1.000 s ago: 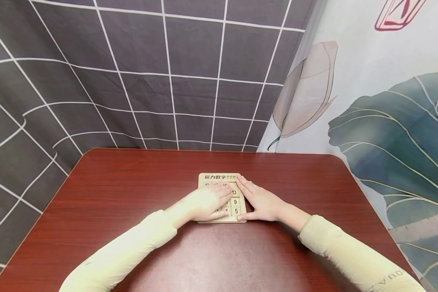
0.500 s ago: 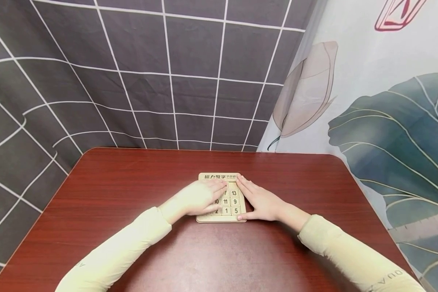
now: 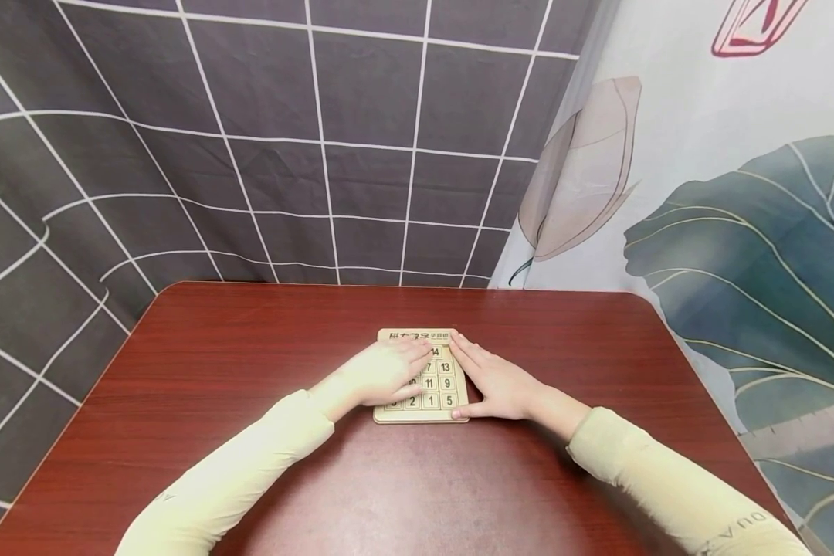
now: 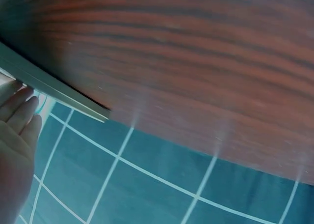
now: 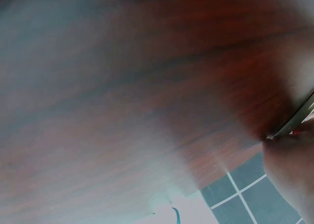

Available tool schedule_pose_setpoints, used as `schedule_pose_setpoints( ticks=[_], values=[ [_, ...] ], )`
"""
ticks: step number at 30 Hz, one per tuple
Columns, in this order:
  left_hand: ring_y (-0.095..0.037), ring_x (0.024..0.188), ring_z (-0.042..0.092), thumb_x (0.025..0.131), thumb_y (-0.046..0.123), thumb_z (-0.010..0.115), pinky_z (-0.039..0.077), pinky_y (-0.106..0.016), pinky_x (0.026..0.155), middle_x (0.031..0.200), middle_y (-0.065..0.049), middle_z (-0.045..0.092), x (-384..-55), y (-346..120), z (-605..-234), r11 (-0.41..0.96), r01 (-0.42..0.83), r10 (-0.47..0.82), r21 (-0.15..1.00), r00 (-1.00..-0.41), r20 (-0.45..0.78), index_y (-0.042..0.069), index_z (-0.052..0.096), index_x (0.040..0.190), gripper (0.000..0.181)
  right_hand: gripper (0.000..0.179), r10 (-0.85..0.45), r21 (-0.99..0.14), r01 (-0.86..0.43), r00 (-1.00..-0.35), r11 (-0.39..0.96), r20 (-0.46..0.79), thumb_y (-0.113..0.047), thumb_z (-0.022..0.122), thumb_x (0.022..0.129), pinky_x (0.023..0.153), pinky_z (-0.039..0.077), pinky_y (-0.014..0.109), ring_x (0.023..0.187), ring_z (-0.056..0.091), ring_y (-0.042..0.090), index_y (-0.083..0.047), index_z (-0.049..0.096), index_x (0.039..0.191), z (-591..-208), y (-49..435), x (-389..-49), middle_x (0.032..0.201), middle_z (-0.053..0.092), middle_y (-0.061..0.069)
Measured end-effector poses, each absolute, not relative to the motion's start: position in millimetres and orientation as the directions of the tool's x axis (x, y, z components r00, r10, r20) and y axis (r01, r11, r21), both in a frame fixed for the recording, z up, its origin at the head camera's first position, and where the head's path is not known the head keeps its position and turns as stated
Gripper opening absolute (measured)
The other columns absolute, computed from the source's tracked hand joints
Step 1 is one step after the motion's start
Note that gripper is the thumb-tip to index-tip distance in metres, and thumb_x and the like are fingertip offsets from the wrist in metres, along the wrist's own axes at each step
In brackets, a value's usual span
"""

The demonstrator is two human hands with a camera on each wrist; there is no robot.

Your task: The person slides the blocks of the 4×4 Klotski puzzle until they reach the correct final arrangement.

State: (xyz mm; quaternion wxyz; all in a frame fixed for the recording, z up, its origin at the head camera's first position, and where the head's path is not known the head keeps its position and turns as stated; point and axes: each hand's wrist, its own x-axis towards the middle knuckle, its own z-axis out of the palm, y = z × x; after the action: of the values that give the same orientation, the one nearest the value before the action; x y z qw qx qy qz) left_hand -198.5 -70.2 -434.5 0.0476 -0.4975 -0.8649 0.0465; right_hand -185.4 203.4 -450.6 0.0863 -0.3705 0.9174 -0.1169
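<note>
A pale wooden sliding number puzzle [image 3: 417,417] lies flat on the table, with dark lettering along its far rim. My left hand [image 3: 386,374] lies over its left part, fingers extended across the upper rows, hiding several tiles. Tiles 14, 13, 11, 9, 2, 1 and 5 show; a gap sits at the top right corner. Along the right side, my right hand [image 3: 506,388] touches the frame, straight fingers at the far corner and thumb on the near one. The left wrist view shows extended fingers beside the puzzle's edge [image 4: 56,90].
The reddish-brown wooden table [image 3: 271,324] extends around the puzzle on all sides. Behind it hangs a dark curtain with a white grid [image 3: 361,185]. A white curtain with leaf prints [image 3: 757,255] hangs at the right.
My left hand has drawn left across the puzzle, uncovering tiles in its middle and near rows; over the last half second tile 14 has come into sight. The right hand keeps its place.
</note>
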Motion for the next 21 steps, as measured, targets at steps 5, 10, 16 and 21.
schedule_pose_setpoints(
  ticks=[5,10,16,21],
  values=[
    [-0.026,0.151,0.052,0.110,0.047,0.049,0.038,-0.039,0.130,0.159,-0.014,0.055,-200,-59,-437,0.511,0.854,0.859,-0.101,-0.512,0.012,0.003,0.057,0.152,0.062,0.115,-0.705,-0.272,-0.667,-0.706,0.694,-0.066,-0.063,0.073,0.092,0.132,0.030,0.053,0.164,0.023,0.037,0.007,0.020,0.166,-452,204,-186,0.178,0.011,0.021],
    [-0.025,0.153,0.049,0.111,0.049,0.046,0.035,-0.038,0.132,0.162,-0.014,0.053,-203,-57,-442,0.517,0.850,0.854,-0.102,-0.521,-0.011,0.003,0.054,0.154,0.064,0.114,-0.710,-0.269,-0.673,-0.702,0.689,-0.061,-0.062,0.073,0.091,0.132,0.031,0.054,0.164,0.023,0.038,0.008,0.021,0.165,-453,204,-186,0.178,0.011,0.022],
    [-0.026,0.153,0.049,0.110,0.050,0.048,0.037,-0.040,0.131,0.162,-0.013,0.053,-204,-74,-444,0.526,0.845,0.850,-0.095,-0.527,0.015,0.003,0.052,0.155,0.065,0.114,-0.707,-0.271,-0.669,-0.704,0.693,-0.071,-0.063,0.073,0.092,0.133,0.030,0.053,0.164,0.022,0.037,0.006,0.020,0.166,-452,202,-185,0.178,0.010,0.021],
    [-0.027,0.148,0.055,0.108,0.046,0.054,0.042,-0.041,0.127,0.157,-0.014,0.058,-200,-95,-442,0.536,0.838,0.844,-0.106,-0.533,0.056,0.002,0.057,0.151,0.062,0.115,-0.704,-0.276,-0.665,-0.707,0.694,-0.067,-0.063,0.073,0.091,0.132,0.031,0.054,0.164,0.023,0.038,0.006,0.020,0.166,-450,203,-185,0.178,0.011,0.021]
  ],
)
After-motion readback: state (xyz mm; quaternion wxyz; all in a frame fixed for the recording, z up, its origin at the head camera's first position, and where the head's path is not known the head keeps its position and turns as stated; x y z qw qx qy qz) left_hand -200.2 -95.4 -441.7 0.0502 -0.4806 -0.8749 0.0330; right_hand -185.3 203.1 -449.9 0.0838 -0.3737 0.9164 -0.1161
